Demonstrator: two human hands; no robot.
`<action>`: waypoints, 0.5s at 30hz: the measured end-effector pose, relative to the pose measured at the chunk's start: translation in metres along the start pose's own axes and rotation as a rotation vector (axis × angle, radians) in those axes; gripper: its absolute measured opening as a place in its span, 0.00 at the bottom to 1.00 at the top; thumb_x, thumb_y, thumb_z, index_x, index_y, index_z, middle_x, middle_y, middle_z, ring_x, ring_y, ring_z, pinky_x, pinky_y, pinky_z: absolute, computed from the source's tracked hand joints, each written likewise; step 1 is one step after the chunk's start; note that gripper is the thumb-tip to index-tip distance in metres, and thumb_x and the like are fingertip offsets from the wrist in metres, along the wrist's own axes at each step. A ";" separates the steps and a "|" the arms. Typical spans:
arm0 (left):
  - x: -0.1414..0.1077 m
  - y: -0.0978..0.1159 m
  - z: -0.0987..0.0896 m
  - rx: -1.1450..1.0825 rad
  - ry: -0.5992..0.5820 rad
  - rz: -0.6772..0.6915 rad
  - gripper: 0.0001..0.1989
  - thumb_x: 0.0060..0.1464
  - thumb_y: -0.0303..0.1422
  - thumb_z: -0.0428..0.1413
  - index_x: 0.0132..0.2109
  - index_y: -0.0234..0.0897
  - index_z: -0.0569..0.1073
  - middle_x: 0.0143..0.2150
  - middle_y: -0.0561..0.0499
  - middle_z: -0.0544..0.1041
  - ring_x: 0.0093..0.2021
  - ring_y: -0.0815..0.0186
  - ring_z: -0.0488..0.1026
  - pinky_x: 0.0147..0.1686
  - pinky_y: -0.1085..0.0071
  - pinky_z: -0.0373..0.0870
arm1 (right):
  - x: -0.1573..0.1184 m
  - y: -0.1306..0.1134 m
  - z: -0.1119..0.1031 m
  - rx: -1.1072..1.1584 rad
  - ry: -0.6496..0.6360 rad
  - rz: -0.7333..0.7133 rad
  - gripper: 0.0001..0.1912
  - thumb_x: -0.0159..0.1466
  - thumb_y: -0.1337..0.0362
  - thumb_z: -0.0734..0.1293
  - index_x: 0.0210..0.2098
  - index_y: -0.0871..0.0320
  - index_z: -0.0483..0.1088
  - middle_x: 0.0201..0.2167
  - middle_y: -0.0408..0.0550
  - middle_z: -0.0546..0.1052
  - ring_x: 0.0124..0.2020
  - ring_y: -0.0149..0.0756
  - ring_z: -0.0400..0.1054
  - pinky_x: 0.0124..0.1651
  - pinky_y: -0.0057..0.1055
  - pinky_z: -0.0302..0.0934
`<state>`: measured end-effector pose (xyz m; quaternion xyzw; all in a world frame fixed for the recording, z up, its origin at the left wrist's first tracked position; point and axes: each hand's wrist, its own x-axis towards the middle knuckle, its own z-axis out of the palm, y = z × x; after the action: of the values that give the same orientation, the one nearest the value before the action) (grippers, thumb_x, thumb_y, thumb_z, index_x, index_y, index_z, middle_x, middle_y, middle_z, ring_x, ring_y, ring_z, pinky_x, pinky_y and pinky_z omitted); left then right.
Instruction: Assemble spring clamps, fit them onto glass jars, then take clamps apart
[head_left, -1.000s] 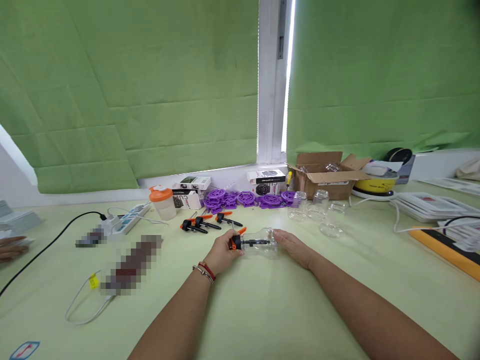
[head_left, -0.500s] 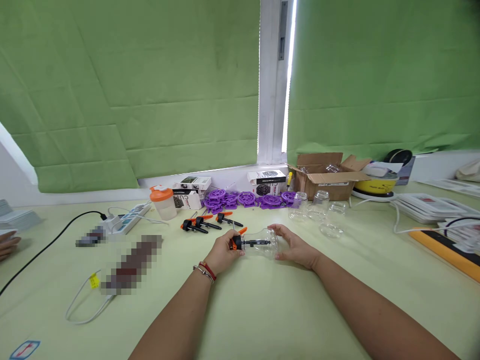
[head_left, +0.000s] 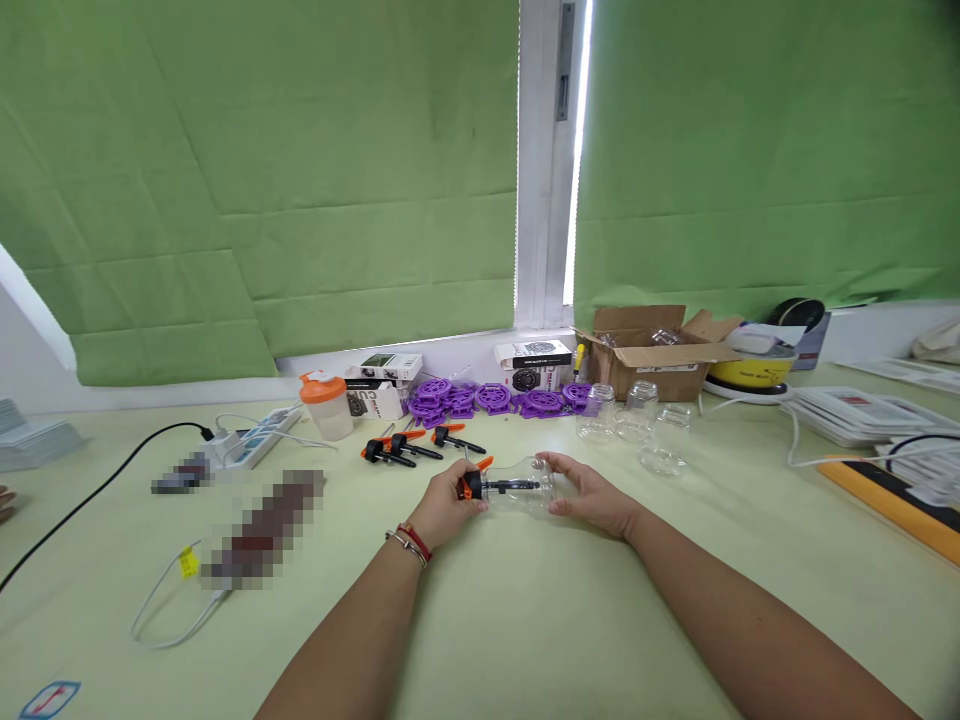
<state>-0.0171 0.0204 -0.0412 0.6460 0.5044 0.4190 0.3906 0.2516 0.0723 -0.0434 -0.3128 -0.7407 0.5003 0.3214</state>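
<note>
My left hand point(head_left: 448, 503) is closed on the black cap point(head_left: 472, 485) of a grinder mechanism with an orange part. Its black shaft lies inside a clear jar point(head_left: 519, 484), held on its side. At the jar's right end, my right hand point(head_left: 589, 496) grips the base between thumb and fingers. Behind my left hand, several similar black and orange mechanisms point(head_left: 405, 447) lie on the table. Clear jars point(head_left: 664, 440) stand to the right, beyond my right hand.
Purple wheel-like parts point(head_left: 493, 399) and small boxes line the wall. An orange-lidded cup point(head_left: 327, 405) stands left, near a power strip point(head_left: 262, 437) and cables. An open cardboard box point(head_left: 652, 372), yellow bowl point(head_left: 754, 370) and stacked papers are at right.
My hands and the jar have barely moved. At the far left edge, another person's hand has drawn mostly out of view.
</note>
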 end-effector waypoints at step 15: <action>0.002 -0.003 0.001 -0.002 0.023 -0.001 0.21 0.38 0.33 0.62 0.43 0.36 0.68 0.29 0.56 0.68 0.30 0.70 0.65 0.32 0.73 0.62 | -0.002 -0.014 0.006 0.065 0.026 0.051 0.34 0.52 0.49 0.69 0.55 0.55 0.63 0.57 0.50 0.64 0.59 0.48 0.54 0.61 0.47 0.46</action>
<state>-0.0172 0.0229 -0.0445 0.6404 0.5089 0.4269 0.3856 0.2464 0.0635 -0.0322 -0.3275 -0.7115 0.5281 0.3282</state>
